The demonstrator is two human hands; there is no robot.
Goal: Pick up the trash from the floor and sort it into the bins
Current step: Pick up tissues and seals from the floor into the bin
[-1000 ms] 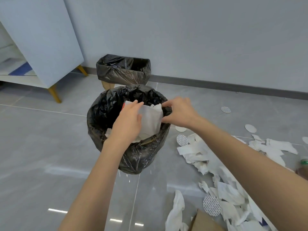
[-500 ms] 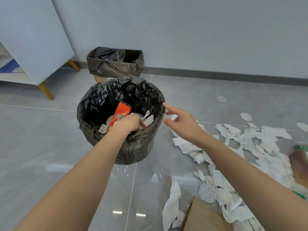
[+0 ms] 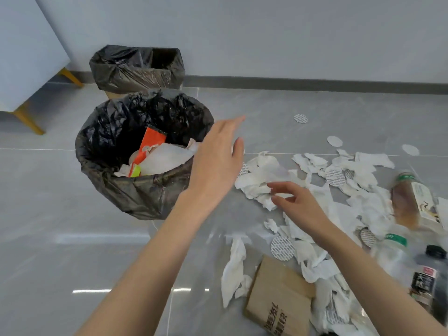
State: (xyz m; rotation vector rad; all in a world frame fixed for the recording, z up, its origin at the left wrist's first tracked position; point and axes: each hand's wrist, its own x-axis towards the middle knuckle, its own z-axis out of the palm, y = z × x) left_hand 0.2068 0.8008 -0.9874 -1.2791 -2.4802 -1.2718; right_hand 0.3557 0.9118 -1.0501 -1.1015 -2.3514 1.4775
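Observation:
A round bin with a black liner (image 3: 114,190) stands on the floor; white paper and an orange wrapper (image 3: 151,144) lie inside it. My left hand (image 3: 218,158) hovers empty with straight fingers just right of the bin's rim. My right hand (image 3: 295,202) reaches low over a heap of crumpled white tissue (image 3: 259,183), fingers loosely spread, its fingertips at the paper. White tissue scraps and patterned round discs (image 3: 282,247) are strewn across the floor to the right.
A second, square bin with a black liner (image 3: 121,71) stands behind the round one by the wall. A brown paper bag (image 3: 278,294) lies near my right forearm. Bottles (image 3: 409,202) lie at the right edge. A pale cabinet on wooden legs (image 3: 29,57) is far left.
The white paper was let go into the round bin. My left hand came out of the bin and moved right; my right hand dropped from the rim down to the tissue heap.

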